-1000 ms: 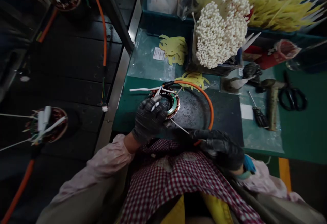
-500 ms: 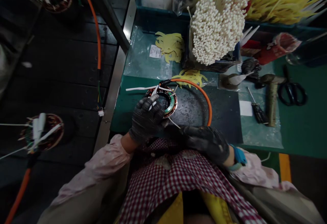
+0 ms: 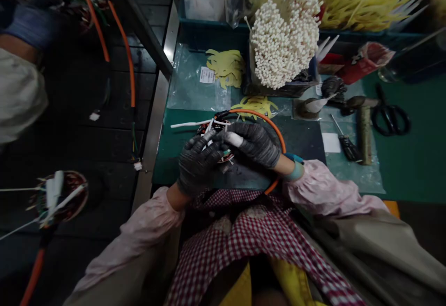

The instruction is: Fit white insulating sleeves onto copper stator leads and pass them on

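Grey-gloved right hand has joined the left hand at the wound ring, both curled, grip unclear.

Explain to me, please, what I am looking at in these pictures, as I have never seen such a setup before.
There is no machine here: a person works with two gloved hands, seen from one camera worn on the head. The left hand and right hand meet over a wire-wound ring; they cover much of it, so the exact grip is unclear. An orange cable curves from it and passes under the right wrist. On the green table are yellow strips, a hammer, a screwdriver and scissors. At far left, another person's hand shows.
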Demonstrator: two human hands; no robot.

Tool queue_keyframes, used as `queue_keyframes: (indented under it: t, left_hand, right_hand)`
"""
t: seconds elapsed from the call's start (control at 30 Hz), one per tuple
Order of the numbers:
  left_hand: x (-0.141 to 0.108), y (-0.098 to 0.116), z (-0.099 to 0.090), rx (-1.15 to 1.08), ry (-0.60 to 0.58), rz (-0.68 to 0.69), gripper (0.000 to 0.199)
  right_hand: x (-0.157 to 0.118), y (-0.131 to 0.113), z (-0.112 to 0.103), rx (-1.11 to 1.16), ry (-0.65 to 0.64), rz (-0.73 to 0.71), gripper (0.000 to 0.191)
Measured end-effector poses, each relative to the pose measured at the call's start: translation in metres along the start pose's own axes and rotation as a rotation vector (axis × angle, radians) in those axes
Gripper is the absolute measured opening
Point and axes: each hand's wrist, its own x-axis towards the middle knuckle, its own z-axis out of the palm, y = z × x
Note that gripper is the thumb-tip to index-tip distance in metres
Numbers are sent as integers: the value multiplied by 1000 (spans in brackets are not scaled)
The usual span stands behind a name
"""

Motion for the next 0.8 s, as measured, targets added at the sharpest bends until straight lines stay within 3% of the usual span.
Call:
queue_keyframes:
  t: [0.13,0.27,0.4,0.5,0.57,0.63,0.7,0.8]
  left_hand:
    - [1,-1,2,22,30,36,22]
    - [2,-1,0,-1,15,22,27]
    - [-2,-3,1,-26,-57,-12,31]
    - [-4,-4,1,-20,-83,-32,28]
    - [-3,-3,0,-22,-45,-1,22]
    - [-1,-3,-3,-31,-3,25,18]
    - [3,-4,-6,-44,35,50,19]
    - [7,-7,-9,-64,78,90,16]
  right_hand:
    - [-1,1,-11,109,-117,13,27]
    - [-5,7,-11,121,-126,16,17]
    - [-10,14,-7,73,-133,14,19]
    - [-17,18,-6,-32,-152,-81,21]
    - [-23,18,-4,-84,-208,-193,24]
    - [-27,16,-1,-97,-253,-208,21]
    - [-31,13,2,-151,-167,-89,15]
    - [-32,4,7,-354,163,158,19]
